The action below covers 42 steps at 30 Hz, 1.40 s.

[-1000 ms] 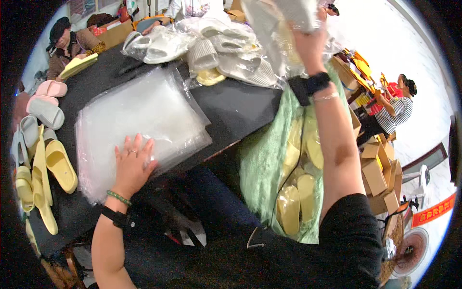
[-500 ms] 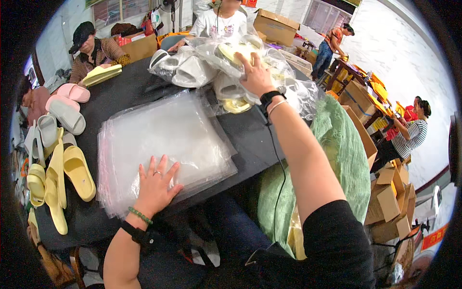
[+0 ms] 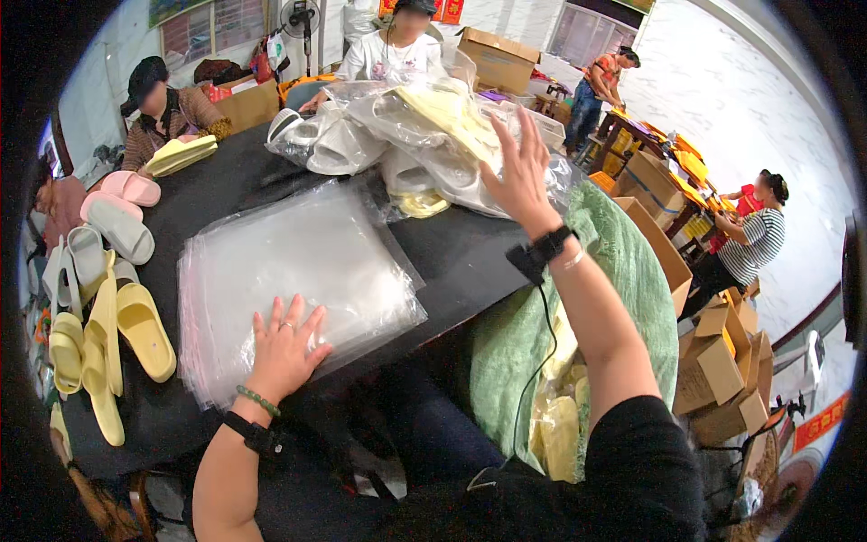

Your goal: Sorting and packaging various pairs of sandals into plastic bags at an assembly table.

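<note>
The left hand (image 3: 287, 357) lies palm down, fingers spread and pointing forward, the thumb angled out to the right. The left forearm (image 3: 226, 483) rises from the lower edge and leans inward toward it. The right arm (image 3: 607, 316) reaches farther forward, slanting leftward from the shoulder side to the right hand (image 3: 526, 185), which is raised and open, its fingers extended upward and parted, the thumb set apart on the left.
</note>
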Motion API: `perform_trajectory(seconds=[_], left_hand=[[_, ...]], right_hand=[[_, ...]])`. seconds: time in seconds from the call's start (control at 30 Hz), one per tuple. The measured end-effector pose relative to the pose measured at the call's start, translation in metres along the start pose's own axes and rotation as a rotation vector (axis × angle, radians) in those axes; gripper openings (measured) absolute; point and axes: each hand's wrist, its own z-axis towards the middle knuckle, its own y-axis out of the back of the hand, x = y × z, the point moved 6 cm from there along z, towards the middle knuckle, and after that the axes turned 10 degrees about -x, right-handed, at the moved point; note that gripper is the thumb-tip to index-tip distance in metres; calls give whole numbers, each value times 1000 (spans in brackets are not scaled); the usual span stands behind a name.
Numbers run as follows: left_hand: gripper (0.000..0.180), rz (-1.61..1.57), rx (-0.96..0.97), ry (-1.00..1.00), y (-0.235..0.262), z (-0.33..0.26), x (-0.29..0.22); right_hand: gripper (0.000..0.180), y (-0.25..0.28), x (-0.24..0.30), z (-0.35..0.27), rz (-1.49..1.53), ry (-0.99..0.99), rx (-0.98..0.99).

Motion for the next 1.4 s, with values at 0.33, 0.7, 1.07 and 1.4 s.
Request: perform_trajectory(seconds=[0.33, 0.7, 1.07, 1.4], left_hand=[[63, 24, 99, 16, -2, 13, -7], [60, 110, 136, 0, -9, 3, 0], [59, 118, 131, -19, -20, 7, 3], [58, 166, 121, -36, -16, 2, 6]], right_hand=[[22, 58, -193, -304, -5, -781, 77], [37, 260, -246, -440, -631, -952, 457], [29, 485, -285, -493, -1349, -1287, 1067], [41, 349, -237, -510, -765, -870, 1297]])
